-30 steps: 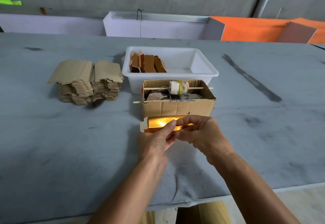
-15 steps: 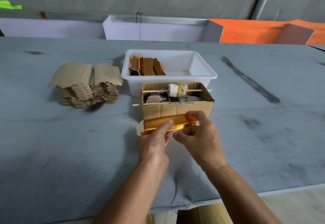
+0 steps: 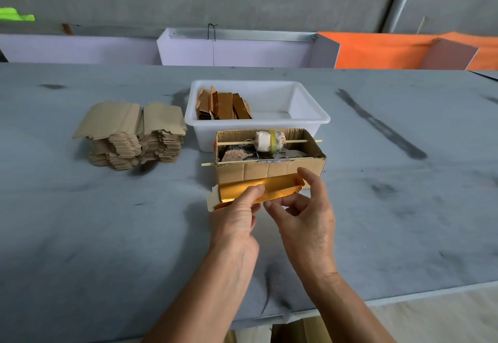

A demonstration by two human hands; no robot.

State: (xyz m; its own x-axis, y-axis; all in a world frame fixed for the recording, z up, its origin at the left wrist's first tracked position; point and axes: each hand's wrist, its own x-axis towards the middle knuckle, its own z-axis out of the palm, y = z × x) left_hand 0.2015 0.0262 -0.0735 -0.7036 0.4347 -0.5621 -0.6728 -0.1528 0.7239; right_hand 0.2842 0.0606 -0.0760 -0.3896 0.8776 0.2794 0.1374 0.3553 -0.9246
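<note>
- The gold card (image 3: 283, 184) sits higher than a second ago and leans more upright. It is held in the air just in front of both hands and close to the front of the box (image 3: 269, 171); whether it touches the box cannot be told.
- The right hand (image 3: 310, 221) has shifted its hold. A second ago its fingers covered the right half of the card; now the forefinger reaches to the card's far right end and the thumb is under the near edge, so it pinches the card at that end only.
- The left hand (image 3: 235, 218) keeps its grip, thumb pressed on the gold face and the other fingers tucked beneath.
- With the right fingers out of the way, most of the gold face now shows. This suggests the fold along the long edge is still being shaped and the end flaps are not yet closed.
- Hidden: the left fingers under the card, the card's underside, and how far its near edge is already creased.
- The left end flap shows its plain back; glare makes the right end's cut-outs hard to read.
- Beyond the hands, inside the box, a roll (image 3: 269, 140) hangs on a stick (image 3: 237, 142); the dark bits below it cannot be made out.
- Farther off, a tub (image 3: 296, 121) holds folded pieces (image 3: 223, 104); a stack (image 3: 129, 132) of flat blanks lies on the bench (image 3: 80, 235), well left of the left hand.
</note>
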